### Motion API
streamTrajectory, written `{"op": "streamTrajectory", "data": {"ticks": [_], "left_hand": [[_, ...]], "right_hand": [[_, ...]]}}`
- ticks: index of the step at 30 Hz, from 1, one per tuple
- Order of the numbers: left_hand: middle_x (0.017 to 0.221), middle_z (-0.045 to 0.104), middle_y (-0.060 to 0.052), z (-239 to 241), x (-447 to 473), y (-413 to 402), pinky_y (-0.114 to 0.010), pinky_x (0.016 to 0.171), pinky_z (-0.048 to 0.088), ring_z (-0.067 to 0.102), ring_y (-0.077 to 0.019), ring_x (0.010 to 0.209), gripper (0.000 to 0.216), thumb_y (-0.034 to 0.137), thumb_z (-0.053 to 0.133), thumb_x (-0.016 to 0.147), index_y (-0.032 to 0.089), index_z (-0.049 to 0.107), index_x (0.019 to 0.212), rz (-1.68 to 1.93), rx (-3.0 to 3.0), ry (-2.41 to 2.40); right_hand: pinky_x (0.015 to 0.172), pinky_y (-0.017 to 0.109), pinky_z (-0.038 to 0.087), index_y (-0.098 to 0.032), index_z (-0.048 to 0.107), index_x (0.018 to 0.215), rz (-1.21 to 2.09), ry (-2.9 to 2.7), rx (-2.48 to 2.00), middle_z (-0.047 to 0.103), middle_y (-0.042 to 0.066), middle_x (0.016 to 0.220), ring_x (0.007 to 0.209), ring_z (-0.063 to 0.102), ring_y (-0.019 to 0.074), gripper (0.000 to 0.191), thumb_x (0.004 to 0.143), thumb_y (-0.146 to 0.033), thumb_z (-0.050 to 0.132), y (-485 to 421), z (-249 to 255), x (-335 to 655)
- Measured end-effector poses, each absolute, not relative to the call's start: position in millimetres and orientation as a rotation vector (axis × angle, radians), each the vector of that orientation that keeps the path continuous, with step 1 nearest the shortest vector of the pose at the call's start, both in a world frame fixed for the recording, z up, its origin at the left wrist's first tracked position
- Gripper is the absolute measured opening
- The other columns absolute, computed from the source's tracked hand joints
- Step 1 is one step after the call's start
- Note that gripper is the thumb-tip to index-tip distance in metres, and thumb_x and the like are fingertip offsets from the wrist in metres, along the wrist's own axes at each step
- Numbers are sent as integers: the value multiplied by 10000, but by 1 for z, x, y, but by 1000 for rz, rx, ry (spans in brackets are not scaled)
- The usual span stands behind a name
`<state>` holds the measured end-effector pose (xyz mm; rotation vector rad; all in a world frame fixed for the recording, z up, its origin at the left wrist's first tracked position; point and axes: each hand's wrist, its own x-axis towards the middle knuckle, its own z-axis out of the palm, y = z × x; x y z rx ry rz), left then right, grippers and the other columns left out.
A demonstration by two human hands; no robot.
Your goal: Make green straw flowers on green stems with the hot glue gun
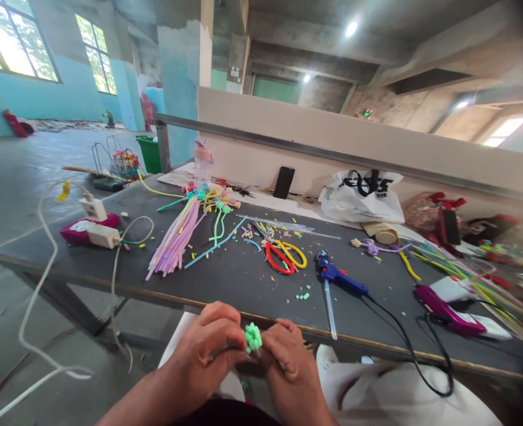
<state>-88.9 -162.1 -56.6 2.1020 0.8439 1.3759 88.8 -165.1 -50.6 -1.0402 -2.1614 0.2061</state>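
Note:
Between my two hands, just off the table's front edge, is a small mint-green flower-like cluster (253, 337) that looks made of short tube pieces. My left hand (215, 343) pinches it from the left with thumb and forefinger. From the other side my right hand (288, 358) is closed at the cluster's lower right, its fingers curled; whatever stem lies inside is hidden. Beyond the hands are scissors (286, 257) with one red and one yellow handle. A blue glue gun (341, 278) with a clear glue stick rests to their right.
A bundle of lilac tubes (177, 236) lies left on the dark table (239, 290). Power strips (88, 229) and cables sit at both ends. Behind stand a bottle (203, 165), a phone (283, 182) and a white bag (361, 198). Cut bits are scattered about.

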Motion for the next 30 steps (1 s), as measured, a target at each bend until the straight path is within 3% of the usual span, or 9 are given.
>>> {"op": "streamTrajectory", "data": {"ticks": [14, 22, 30], "left_hand": [[743, 523, -1, -55, -90, -165, -221, 682, 406, 498, -116, 748, 122, 111, 535, 830, 173, 526, 725, 1337, 2066, 802], [808, 544, -18, -51, -93, -165, -246, 735, 412, 502, -133, 812, 99, 96, 547, 826, 187, 570, 855, 1420, 2143, 852], [783, 541, -22, -51, -90, -166, -256, 717, 399, 500, -132, 766, 83, 112, 551, 821, 172, 556, 763, 1388, 2180, 837]], "right_hand": [[876, 308, 238, -206, 490, 669, 183, -2121, -952, 590, -80, 588, 556, 556, 80, 221, 837, -73, 437, -169, -45, 89], [879, 316, 227, -207, 472, 649, 82, -2149, -950, 598, -74, 581, 554, 547, 89, 243, 800, -34, 392, -167, -42, 90], [897, 329, 225, -202, 498, 641, 38, -2131, -951, 582, -77, 562, 545, 539, 84, 261, 766, -5, 383, -167, -43, 89]]}}
